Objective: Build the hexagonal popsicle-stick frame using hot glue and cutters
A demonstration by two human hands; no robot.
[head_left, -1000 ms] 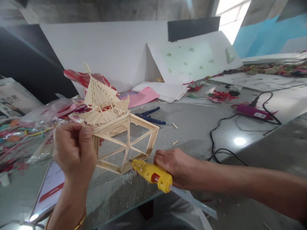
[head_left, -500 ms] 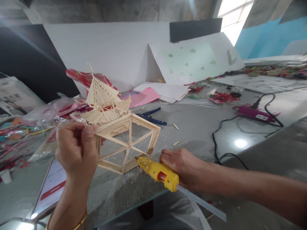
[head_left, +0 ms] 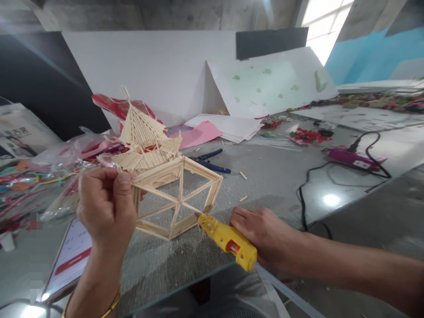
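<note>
My left hand [head_left: 107, 203] pinches the left corner of a six-sided frame of thin wooden sticks [head_left: 180, 202], tilted up off the table, with spokes meeting in its middle. In my right hand [head_left: 261, 232] is a yellow hot glue gun [head_left: 228, 240], a clear glue stick [head_left: 288, 289] trailing from its back end. Its nozzle points at the lower right edge of the frame; whether it touches cannot be made out. Behind the frame stands a pagoda-like stick model [head_left: 142, 137] with a pointed, tiered roof.
Blue-handled pliers [head_left: 212, 164] and stick scraps lie beyond the frame. A phone [head_left: 68, 258] rests by my left forearm, near plastic bags [head_left: 69, 150]. To the right, a purple power strip [head_left: 356, 160] trails a black cord [head_left: 303, 198]. Pink paper [head_left: 200, 134] lies at the back.
My right hand has drawn the glue gun a little to the right and down, away from the frame's middle. My left hand and the frame have barely moved.
</note>
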